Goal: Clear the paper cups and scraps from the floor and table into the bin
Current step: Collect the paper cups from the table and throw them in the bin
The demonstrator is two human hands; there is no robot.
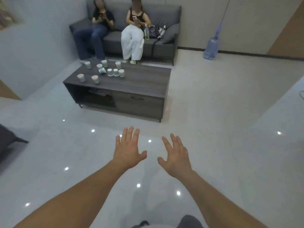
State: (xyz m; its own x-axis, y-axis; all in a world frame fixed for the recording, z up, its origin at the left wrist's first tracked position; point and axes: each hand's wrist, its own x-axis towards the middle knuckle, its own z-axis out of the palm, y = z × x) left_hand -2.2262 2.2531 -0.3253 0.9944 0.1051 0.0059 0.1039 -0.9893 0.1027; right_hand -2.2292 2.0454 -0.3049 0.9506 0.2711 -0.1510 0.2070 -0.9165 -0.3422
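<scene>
Floor (213, 112): glossy pale tile, reflects lights. Table (139, 79): matt grey wood-grain. Cups (113, 72): white paper, approx. ten. Sofa (164, 15): matt grey cloth. Water bottle (211, 46): clear blue plastic.

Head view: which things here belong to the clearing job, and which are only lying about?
Job: paper cups on the table; left hand and right hand, both empty.
Lying about: water jug, bag, sofa.

Bare left grip (128, 153), right grip (177, 157); grey trousers (189, 222), perhaps, below.
</scene>
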